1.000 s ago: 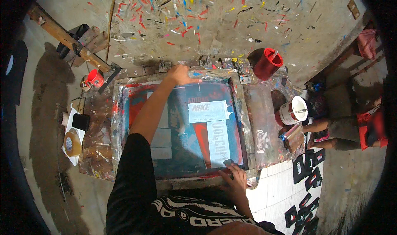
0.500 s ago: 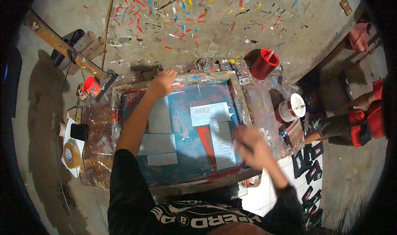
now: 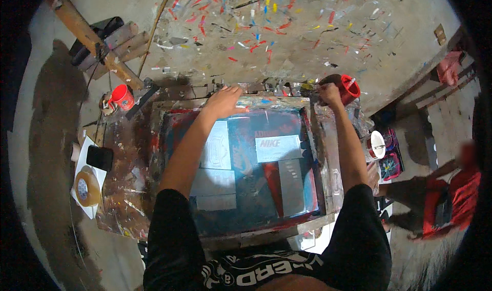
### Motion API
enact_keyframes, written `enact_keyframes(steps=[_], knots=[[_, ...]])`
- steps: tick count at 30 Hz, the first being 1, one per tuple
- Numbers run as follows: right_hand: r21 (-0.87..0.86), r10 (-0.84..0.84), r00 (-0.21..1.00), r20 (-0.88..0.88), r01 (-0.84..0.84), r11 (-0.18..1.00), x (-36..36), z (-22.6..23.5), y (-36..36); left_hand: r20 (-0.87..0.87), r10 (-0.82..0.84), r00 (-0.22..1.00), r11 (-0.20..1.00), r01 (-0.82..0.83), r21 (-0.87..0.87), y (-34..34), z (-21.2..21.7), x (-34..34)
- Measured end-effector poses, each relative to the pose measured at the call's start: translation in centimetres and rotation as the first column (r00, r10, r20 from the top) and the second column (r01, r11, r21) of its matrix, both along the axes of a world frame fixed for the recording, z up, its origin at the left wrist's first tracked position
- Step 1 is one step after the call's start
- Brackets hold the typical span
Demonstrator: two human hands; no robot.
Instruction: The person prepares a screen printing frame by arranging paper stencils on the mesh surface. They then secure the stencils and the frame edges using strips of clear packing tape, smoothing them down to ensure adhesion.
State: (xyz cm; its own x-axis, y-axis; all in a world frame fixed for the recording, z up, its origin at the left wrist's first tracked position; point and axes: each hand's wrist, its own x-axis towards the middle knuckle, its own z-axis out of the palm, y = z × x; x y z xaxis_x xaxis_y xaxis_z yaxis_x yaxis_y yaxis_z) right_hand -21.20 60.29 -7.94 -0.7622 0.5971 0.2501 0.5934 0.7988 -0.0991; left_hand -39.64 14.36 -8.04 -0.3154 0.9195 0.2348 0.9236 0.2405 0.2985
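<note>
A wooden screen-printing frame with teal mesh lies on the table before me. Pale rectangular patches cover parts of the mesh, and a red wedge-shaped area shows on its right half. My left hand grips the frame's far bar, fingers over it and thumb along the inner side. At the far right corner, my right hand is closed beside a red container with something sticking out of it. What the right fingers hold, if anything, is hidden.
A paint-stained table bears the frame. At its left are a red cup, a black phone-like object and a tape roll. A white tub stands right. A person in red is farther right; a paint-marked wall rises behind.
My right hand has moved from the frame's right side to the far right corner by the red container. My left hand stays on the far bar. The view has shifted slightly.
</note>
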Motion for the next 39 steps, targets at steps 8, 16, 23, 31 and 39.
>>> enact_keyframes(steps=[8, 16, 23, 31, 39], knots=[[-0.541, 0.25, 0.864, -0.436, -0.474, 0.695, -7.2, 4.0, -25.5, 0.078, 0.153, 0.985, 0.988, -0.152, -0.015, -3.5, -0.8, -1.0], [-0.402, 0.184, 0.962, -0.201, -0.252, 0.88, -12.7, 0.9, -32.7, 0.211, 0.228, 0.95, 0.974, -0.22, -0.059, -2.9, 0.4, -0.3], [-0.093, 0.225, 0.909, -0.351, -0.273, 0.958, -11.3, -1.7, -33.0, 0.144, 0.201, 0.969, 0.979, -0.195, -0.051, -2.4, -0.7, -0.8], [-0.582, 0.149, 0.954, -0.262, -0.279, 0.764, -13.2, -0.4, -28.9, 0.163, 0.2, 0.966, 0.979, -0.191, -0.069, -2.3, -1.3, -1.2], [-0.894, 0.231, 0.948, -0.219, -0.29, 0.342, -20.1, 1.6, -26.3, 0.14, 0.165, 0.976, 0.985, -0.155, -0.077, -2.0, -0.9, -0.8]])
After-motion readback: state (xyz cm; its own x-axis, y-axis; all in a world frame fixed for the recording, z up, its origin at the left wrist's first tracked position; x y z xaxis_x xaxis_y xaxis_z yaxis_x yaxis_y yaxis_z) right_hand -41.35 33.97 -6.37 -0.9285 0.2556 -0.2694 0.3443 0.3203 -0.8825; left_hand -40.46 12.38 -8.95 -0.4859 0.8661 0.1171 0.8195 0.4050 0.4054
